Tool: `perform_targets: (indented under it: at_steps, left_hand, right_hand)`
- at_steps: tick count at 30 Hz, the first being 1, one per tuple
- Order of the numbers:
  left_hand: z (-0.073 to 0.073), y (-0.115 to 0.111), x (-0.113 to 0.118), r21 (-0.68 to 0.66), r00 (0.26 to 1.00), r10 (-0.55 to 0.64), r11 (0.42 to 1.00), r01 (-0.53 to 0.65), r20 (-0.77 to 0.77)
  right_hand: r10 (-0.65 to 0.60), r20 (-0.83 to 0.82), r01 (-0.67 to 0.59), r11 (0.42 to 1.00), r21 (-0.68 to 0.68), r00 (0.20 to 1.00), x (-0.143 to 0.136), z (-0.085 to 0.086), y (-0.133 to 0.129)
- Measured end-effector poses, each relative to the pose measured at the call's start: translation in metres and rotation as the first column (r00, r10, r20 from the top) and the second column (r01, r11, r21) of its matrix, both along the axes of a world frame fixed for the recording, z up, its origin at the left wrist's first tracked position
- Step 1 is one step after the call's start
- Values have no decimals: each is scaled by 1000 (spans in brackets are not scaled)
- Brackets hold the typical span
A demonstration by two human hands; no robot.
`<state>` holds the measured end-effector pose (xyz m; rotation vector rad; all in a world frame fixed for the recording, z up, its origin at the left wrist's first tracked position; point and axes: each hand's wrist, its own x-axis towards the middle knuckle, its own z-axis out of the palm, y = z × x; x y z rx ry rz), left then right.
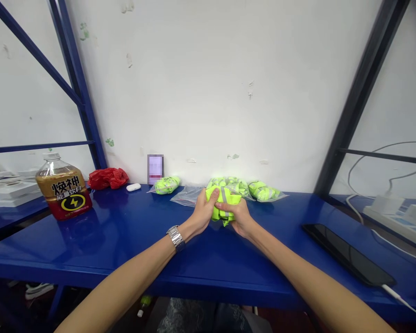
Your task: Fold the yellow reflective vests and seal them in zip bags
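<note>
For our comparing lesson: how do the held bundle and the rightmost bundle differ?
The held bundle is between the left hand and right hand; the rightmost bundle lies on the table. The held bundle looks bare; the rightmost bundle is in clear plastic. Both are yellow-green.

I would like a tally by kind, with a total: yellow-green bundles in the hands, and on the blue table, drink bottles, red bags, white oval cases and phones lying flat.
Bright yellow-green fabric bundle, held by left hand and right hand: 1
Clear plastic bottle of brown drink: 1
Crumpled red plastic bag: 1
Small white oval case: 1
Black rectangular phone lying flat: 1
Total: 5
</note>
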<state>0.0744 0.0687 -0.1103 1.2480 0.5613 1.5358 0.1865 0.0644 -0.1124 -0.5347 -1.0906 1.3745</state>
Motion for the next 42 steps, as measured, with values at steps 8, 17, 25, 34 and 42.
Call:
perform_targets:
  at_steps: [8,17,25,34,42]
  left_hand:
    - [-7,7,-3,1,999,-22,1000,22,-24]
    - [-4,20,-15,62,950,-33,997,55,-311]
    - [11,42,-96,591,-122,579,798,-117,-806]
    - [5,28,-118,532,-444,505,843,73,-740]
    - [10,-13,-69,707,-403,668,704,71,-625]
  right_hand:
    - [-45,-11,45,999,-12,999,-2,-7,2]
    - [-261,-37,260,965,-23,965,0,0,5]
    - [-414,92,422,900,-108,906,14,-1,16]
    - [-352,105,364,922,-132,930,12,4,11]
    - [-203,37,206,963,-173,978,6,5,5]
